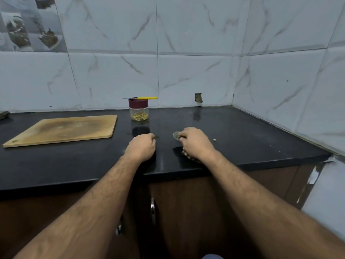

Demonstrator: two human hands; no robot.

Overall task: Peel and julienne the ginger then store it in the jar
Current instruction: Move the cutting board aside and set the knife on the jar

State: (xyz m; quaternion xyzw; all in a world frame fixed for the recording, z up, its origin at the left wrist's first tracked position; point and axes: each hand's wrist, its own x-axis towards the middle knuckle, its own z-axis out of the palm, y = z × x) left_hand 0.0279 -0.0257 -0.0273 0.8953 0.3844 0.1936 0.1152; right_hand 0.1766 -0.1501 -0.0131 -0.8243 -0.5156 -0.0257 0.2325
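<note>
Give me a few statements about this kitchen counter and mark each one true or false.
1. The jar has its lid on. True.
2. The knife lies on the cutting board. False: it rests across the jar's lid.
3. Ginger strips are inside the jar. True.
4. The cutting board has ginger on it. False: nothing lies on it.
5. The right hand is at the peel scraps on the counter. True.
6. The left hand holds the jar. False: it rests on the counter, apart from the jar.

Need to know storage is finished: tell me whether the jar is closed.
Closed: the maroon lid sits on the jar, with the knife resting across it.
</note>
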